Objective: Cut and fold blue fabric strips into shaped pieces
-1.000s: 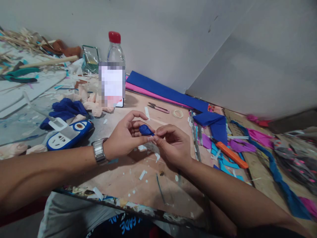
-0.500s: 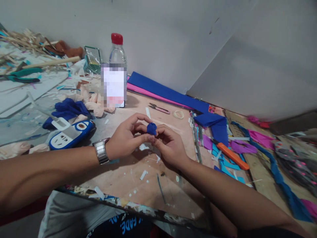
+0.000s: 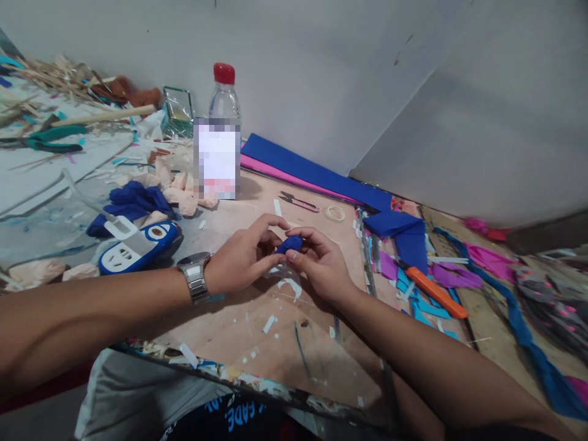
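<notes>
Hands: left hand (image 3: 236,260) pinches the narrow end of a small blue bundle (image 3: 292,244) with thumb and fingers, and right hand (image 3: 324,263) pinches its rounded end; held from both ends, it is probably easier to steady and keep tightly gathered.
Wall (image 3: 312,73): plain grey-white, closing the far side, with a corner line slanting down at right.
Bench (image 3: 220,343): brown board under the hands, dotted with white flecks and scraps; greyer and more cluttered at left, its near edge crusted.
Blue strip (image 3: 303,162): along the far edge over a pink strip (image 3: 294,179), apparently set aside within reach; its right end folds toward the near side.
Bottle (image 3: 225,101): clear, red-capped, upright at the far side, seemingly a prop for what stands before it.
Phone (image 3: 218,159): on end before the bottle, lit screen blurred and facing the person, likely for easy viewing.
Socket block (image 3: 120,260): blue and white, at left, with a white plug in it.
Cutter (image 3: 436,293): orange, among coloured scraps at right, perhaps parked beside the right arm for reach.
Snips (image 3: 298,202): just beyond the hands, probably kept handy.
Pale ring (image 3: 335,213): flat, just right of the snips.
</notes>
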The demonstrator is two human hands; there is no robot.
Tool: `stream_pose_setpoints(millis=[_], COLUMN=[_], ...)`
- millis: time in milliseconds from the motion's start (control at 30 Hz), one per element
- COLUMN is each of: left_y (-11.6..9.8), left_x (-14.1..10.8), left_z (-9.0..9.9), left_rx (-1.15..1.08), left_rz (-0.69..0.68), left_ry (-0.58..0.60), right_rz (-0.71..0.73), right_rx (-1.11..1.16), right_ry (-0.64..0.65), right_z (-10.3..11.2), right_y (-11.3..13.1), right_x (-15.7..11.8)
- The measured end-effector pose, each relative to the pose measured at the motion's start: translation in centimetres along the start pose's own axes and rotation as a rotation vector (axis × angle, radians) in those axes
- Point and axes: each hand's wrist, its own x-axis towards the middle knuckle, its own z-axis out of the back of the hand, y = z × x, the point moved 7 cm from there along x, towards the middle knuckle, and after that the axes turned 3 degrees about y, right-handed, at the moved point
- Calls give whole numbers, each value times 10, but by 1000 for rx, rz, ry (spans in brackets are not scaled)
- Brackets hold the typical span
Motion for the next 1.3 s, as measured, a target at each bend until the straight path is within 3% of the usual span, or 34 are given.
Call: stream_pose_setpoints(millis=[333, 500, 700, 1100, 1233, 1300], left_y=[6, 8, 5, 11, 17, 18], left_x=[0, 0, -1, 1, 3, 3], left_z=[5, 8, 7, 1, -3, -3], left_rx=[3, -13, -9, -337, -310, -188], left_rz=[29, 66, 85, 180, 178, 173], left_ry=[-85, -122, -96, -136, -87, -60], right_rz=[27, 15, -3, 87, 128, 195], right_rx=[90, 85, 0, -73, -141, -204], right_ry=[-96, -79, -62, -140, -198, -240], right_z=[8, 5, 5, 5, 13, 17], right_y=[0, 0, 2, 11, 19, 30], right_x=[-1, -1, -1, -4, -3, -1])
